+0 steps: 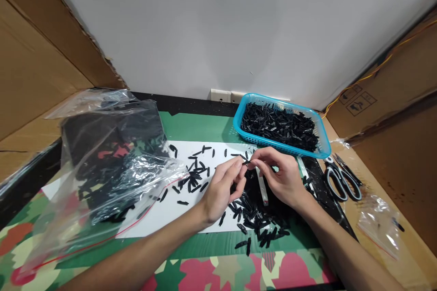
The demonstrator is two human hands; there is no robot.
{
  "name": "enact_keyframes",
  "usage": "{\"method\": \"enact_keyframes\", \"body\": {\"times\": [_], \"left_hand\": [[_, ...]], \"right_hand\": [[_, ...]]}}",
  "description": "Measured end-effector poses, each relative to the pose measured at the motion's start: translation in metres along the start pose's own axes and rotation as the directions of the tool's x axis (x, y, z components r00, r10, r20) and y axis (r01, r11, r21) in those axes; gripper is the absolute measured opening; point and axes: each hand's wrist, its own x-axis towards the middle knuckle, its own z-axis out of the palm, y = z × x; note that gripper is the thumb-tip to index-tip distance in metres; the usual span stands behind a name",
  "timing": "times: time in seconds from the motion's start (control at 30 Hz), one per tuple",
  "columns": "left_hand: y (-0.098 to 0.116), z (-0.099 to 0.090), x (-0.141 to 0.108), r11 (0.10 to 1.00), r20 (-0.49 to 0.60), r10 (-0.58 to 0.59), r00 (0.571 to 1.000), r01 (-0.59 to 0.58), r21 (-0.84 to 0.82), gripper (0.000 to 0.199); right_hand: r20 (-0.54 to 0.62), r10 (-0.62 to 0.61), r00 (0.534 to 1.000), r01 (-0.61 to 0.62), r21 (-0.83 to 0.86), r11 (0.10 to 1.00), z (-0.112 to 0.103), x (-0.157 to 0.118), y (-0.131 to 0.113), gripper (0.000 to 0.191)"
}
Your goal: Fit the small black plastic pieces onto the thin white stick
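Note:
My left hand (pixel 223 186) and my right hand (pixel 280 173) meet near the middle of the view, each pinching one small black piece (pixel 246 163) between the fingertips. Many similar black pieces (pixel 194 177) are scattered over a white sheet (pixel 153 227) to the left of my hands. A denser pile of black pieces (pixel 262 223) spreads below my hands, partly hidden by my right hand. Behind my right hand, a blue plastic basket (pixel 322 138) holds a heap of black pieces (pixel 278 127).
Large clear zip bags (pixel 136 186) with black pieces inside lie at left. At right are scissors (pixel 341 182), another metal tool (pixel 348 168) and a small clear bag (pixel 378 225). Cardboard (pixel 399 82) flanks the table; a wall socket (pixel 220 96) is behind.

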Motion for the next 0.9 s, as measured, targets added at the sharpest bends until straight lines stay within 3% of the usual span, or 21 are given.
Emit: {"method": "enact_keyframes", "body": {"times": [0.3,0.43,0.53,0.6,0.67,0.7,0.8,0.9], "left_hand": [[-0.002,0.001,0.001,0.998,-0.047,0.029,0.998,-0.026,0.054,0.037],[0.000,0.003,0.000,0.996,-0.058,0.031,0.998,-0.026,0.082,0.035],[0.002,0.002,-0.001,0.997,-0.057,0.027,0.998,-0.022,0.075,0.034],[0.004,0.001,-0.001,0.998,-0.046,0.011,0.999,-0.008,0.063,0.034],[0.004,0.001,-0.001,0.999,-0.042,0.003,0.999,-0.001,0.046,0.035],[0.005,0.000,0.000,0.999,-0.044,0.003,0.999,-0.002,0.036,0.037],[0.006,0.000,0.000,1.000,-0.049,-0.003,0.999,0.004,0.004,0.042],[0.005,0.000,0.001,1.000,-0.061,-0.023,0.998,0.023,-0.003,0.048]], "right_hand": [[0.052,0.119,0.992,-0.123,0.073,0.990,-0.002,0.006,-0.002,0.009],[0.067,0.097,0.993,-0.099,0.038,0.994,-0.004,0.005,-0.006,0.008],[-0.084,-0.129,0.988,0.114,-0.167,0.979,-0.011,0.001,-0.005,0.009],[-0.229,-0.351,0.908,0.249,-0.378,0.892,-0.019,0.001,-0.001,0.017],[-0.368,-0.429,0.825,0.205,-0.514,0.833,-0.027,0.004,0.002,0.020],[-0.424,-0.391,0.817,0.127,-0.530,0.839,-0.030,0.006,0.003,0.018],[-0.457,-0.191,0.869,-0.045,-0.457,0.888,-0.029,0.013,-0.002,0.011],[-0.266,-0.143,0.953,0.049,-0.333,0.942,-0.017,0.012,-0.014,0.007]]}}
